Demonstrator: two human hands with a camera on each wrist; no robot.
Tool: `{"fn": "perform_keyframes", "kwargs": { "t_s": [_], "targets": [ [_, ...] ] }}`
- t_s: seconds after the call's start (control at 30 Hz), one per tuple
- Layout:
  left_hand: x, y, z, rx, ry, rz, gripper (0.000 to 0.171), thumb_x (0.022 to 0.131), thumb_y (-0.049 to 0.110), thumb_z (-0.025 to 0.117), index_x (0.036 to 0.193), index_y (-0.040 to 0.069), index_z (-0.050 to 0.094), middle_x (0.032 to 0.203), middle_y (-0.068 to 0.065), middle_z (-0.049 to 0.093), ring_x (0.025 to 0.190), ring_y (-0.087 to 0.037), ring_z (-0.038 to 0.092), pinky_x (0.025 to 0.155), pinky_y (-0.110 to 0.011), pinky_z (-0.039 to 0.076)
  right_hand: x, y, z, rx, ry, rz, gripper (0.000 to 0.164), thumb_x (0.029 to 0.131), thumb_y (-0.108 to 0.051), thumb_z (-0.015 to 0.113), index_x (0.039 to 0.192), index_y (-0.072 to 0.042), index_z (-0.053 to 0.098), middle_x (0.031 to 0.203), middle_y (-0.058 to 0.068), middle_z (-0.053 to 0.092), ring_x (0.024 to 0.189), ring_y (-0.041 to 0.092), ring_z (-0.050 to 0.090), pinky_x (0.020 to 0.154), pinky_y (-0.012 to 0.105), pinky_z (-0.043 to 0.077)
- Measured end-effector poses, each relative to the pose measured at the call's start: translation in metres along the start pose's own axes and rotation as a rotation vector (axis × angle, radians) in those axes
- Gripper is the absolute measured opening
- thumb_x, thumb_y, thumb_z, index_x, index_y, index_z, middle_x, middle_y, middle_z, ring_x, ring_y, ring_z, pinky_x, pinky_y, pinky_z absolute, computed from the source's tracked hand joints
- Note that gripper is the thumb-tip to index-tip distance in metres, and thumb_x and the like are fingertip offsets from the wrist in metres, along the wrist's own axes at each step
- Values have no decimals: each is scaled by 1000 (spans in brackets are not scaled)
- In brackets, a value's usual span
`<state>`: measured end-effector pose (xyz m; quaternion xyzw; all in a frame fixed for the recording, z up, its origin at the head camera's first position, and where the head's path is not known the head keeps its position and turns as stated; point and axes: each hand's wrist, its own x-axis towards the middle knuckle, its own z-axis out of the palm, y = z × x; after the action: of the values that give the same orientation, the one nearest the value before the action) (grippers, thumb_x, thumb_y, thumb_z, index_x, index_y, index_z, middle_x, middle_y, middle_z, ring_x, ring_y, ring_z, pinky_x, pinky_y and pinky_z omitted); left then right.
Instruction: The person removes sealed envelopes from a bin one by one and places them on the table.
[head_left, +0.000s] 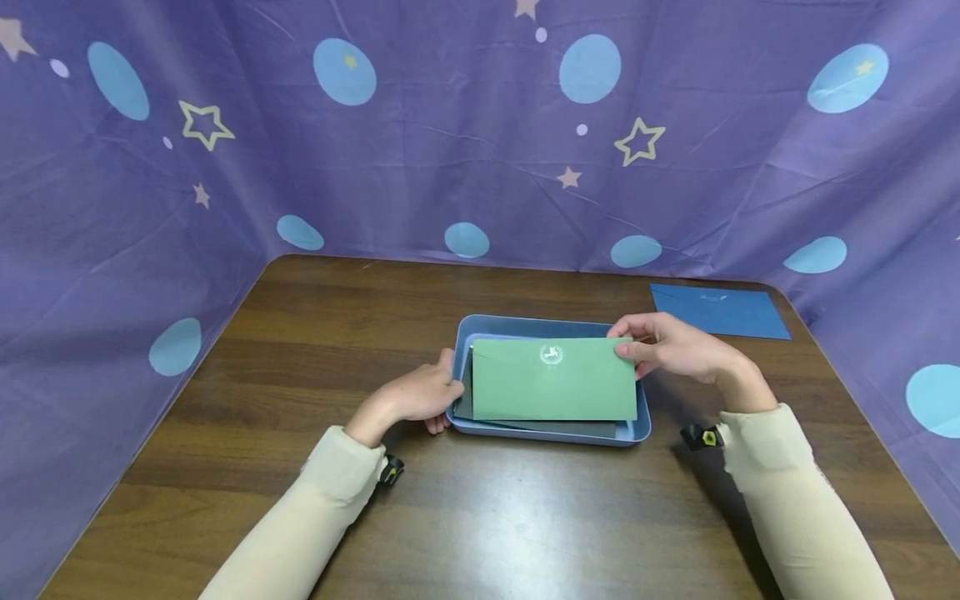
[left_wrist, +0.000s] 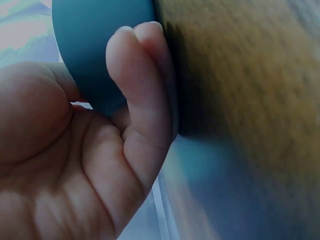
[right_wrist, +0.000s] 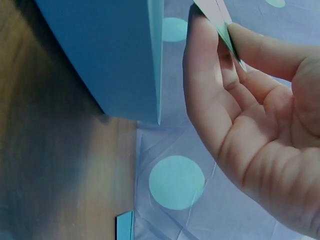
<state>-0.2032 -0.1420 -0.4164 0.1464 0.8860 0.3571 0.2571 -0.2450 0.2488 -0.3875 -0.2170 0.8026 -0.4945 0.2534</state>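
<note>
A green envelope [head_left: 555, 387] with a white emblem lies over a shallow blue tray [head_left: 540, 435]. My right hand [head_left: 671, 348] pinches its upper right corner between thumb and fingers. In the right wrist view, the right hand [right_wrist: 250, 115] is apart from the tray's side [right_wrist: 110, 60] and holds the thin edge of the envelope [right_wrist: 225, 32]. My left hand [head_left: 420, 393] grips the tray's left end, and the left wrist view shows its fingers [left_wrist: 145, 95] curled against the tray's outer wall [left_wrist: 100, 45]. Beneath the green envelope, a dark sheet or envelope [head_left: 577, 428] shows inside the tray.
A blue envelope [head_left: 720, 312] lies at the back right of the brown wooden table [head_left: 300, 333]. Purple cloth [head_left: 465, 150] with stars and blue ovals hangs behind the table and at both sides. Each wrist wears a dark strap, the right one [head_left: 701, 437] nearer the tray's right end.
</note>
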Motion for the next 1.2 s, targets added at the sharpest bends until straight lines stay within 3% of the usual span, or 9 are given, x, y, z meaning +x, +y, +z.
{"fn": "perform_keyframes", "kwargs": {
  "t_s": [0.23,0.67,1.0,1.2],
  "targets": [
    [0,1,0,-13,2,-7,30,98,13,39,120,-3,28,63,-14,62,49,-26,61,49,-38,54,-7,0,-14,14,59,-31,21,98,-19,57,114,-5,56,102,21,59,87,32,61,75,52,53],
    [-1,-1,0,-26,4,6,26,98,12,40,117,-2,30,63,-14,62,47,-25,60,48,-37,53,-36,1,-43,-29,203,-22,28,99,-23,55,119,-4,52,95,18,58,82,28,60,77,44,54],
    [1,0,0,-27,3,9,26,97,12,40,116,-3,30,63,-14,62,47,-25,60,47,-37,53,-70,9,-70,-37,380,-26,31,99,-20,54,121,1,49,84,3,54,76,16,56,68,29,54],
    [0,1,0,-15,7,-4,27,96,12,40,117,-2,30,63,-14,62,48,-26,61,48,-37,54,-84,19,-86,-47,443,-12,31,100,-19,52,122,3,48,85,1,58,75,12,56,64,24,52]
  ]
}}
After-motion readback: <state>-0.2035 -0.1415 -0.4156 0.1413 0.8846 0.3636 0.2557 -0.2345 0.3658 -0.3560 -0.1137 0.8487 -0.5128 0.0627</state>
